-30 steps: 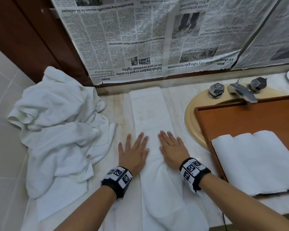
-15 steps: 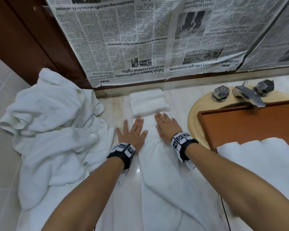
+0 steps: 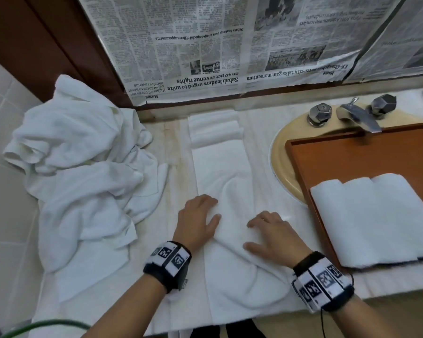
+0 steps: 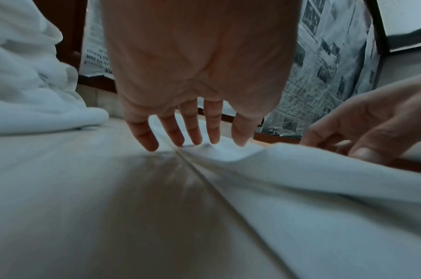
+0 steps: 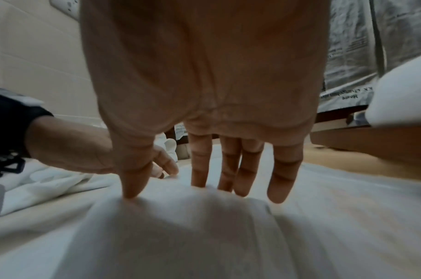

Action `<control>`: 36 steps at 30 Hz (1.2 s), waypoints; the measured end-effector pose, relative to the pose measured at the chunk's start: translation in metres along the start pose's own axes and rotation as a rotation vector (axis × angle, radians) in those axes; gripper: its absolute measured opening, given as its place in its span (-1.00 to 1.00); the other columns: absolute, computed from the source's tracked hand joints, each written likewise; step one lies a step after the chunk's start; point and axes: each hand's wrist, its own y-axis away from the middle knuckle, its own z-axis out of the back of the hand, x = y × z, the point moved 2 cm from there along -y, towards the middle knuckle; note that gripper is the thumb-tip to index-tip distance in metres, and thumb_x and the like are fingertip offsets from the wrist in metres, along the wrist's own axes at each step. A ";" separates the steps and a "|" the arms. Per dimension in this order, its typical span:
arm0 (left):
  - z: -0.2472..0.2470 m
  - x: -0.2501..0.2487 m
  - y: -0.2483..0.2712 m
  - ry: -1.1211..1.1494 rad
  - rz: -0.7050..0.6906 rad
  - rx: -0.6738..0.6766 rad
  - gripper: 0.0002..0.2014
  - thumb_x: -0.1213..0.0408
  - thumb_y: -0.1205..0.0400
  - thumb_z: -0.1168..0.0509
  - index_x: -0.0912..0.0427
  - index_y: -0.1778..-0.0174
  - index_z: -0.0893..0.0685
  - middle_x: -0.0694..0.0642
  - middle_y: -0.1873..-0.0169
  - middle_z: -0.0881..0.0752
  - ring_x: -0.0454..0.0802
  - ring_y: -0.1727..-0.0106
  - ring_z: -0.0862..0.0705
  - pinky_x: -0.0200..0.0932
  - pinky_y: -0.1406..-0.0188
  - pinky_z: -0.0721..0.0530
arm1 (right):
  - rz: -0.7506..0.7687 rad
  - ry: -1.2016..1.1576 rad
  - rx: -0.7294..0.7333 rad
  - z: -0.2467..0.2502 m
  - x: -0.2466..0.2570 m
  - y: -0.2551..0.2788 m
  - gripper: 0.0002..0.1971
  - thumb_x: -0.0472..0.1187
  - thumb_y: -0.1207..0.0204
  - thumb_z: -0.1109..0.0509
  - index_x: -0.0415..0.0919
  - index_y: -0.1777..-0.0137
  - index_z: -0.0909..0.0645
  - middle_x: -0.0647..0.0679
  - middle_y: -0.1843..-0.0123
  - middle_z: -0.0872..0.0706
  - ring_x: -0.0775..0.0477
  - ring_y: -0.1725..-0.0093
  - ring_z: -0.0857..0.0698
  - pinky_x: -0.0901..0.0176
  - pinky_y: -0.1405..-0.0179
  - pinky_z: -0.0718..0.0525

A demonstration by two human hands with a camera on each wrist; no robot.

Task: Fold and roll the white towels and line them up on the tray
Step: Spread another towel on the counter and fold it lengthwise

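Both hands, left (image 3: 197, 222) and right (image 3: 274, 240), lie palm-down with fingers extended (gripping nothing) on the folded towel (image 3: 220, 172), left of the tray (image 3: 300, 152).

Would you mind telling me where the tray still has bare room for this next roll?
The tray is bare from its far rim by the faucet down to the rolled towels, which crowd its near end. Its near left edge is also covered.

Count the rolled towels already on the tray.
3 rolled towels lie side by side at the near end of the tray; its right part is out of frame, so more may be hidden.
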 end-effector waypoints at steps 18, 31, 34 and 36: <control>-0.010 -0.006 0.013 -0.106 0.156 0.045 -0.50 -0.06 -0.71 -0.17 -0.19 -0.61 -0.38 -0.18 -0.67 -0.26 0.06 -0.66 -0.17 0.20 -0.56 -0.19 | 0.017 0.128 -0.148 -0.043 0.081 0.111 -0.85 -0.11 -0.64 -0.22 -0.04 -0.17 -0.40 0.00 0.04 -0.66 -0.17 0.08 -0.69 0.02 0.16 -0.62; -0.024 0.015 0.048 -0.047 -0.045 -0.018 -0.30 -0.22 -0.58 -0.09 0.03 -0.61 -0.45 0.09 -0.67 -0.31 0.16 -0.66 -0.28 0.15 -0.62 -0.26 | 0.003 0.126 -0.208 -0.137 0.117 0.108 -0.80 -0.17 -0.51 -0.39 -0.13 -0.12 -0.58 -0.05 0.05 -0.70 -0.13 0.09 -0.67 0.00 0.11 -0.55; -0.029 0.007 0.067 0.004 -0.034 -0.061 -0.41 -0.13 -0.64 -0.24 0.01 -0.58 -0.48 0.04 -0.67 -0.31 0.13 -0.65 -0.27 0.17 -0.60 -0.27 | 0.122 -0.066 -0.159 -0.132 0.109 0.117 -0.61 -0.03 -0.61 -0.28 -0.08 -0.41 -0.51 0.00 -0.22 -0.64 -0.05 -0.24 -0.53 0.01 -0.27 -0.40; -0.030 0.002 0.081 0.018 -0.030 -0.068 -0.47 -0.09 -0.66 -0.29 -0.01 -0.55 -0.50 -0.01 -0.65 -0.31 0.12 -0.63 -0.26 0.19 -0.55 -0.32 | 0.142 -0.238 -0.262 -0.120 0.095 0.130 -0.59 -0.03 -0.60 -0.28 -0.03 -0.44 -0.50 0.09 -0.29 -0.60 0.07 -0.30 -0.47 0.10 -0.36 -0.32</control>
